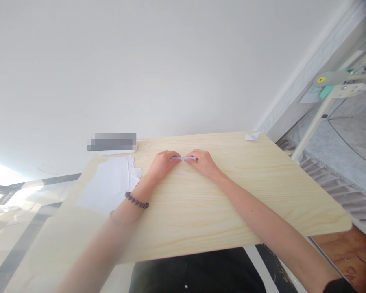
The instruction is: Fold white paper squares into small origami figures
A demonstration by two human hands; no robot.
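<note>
Between my two hands, over the middle of the wooden table (183, 219), is a narrow folded piece of paper (183, 158), seen nearly edge-on. My left hand (166, 162) pinches its left end, and a dark bead bracelet (136, 201) circles that wrist. The right end is pinched in my right hand (203, 162). Both thumbs face me, with the fingers curled behind the paper. How the paper is folded I cannot make out at this angle.
White paper sheets (111, 183) lie at the table's left, partly behind my left forearm. A small folded paper (252, 136) rests at the back right corner. A blurred-out object with a white base (117, 152) stands at the back left, against the wall (183, 73). A white metal frame (314, 122) rises at right.
</note>
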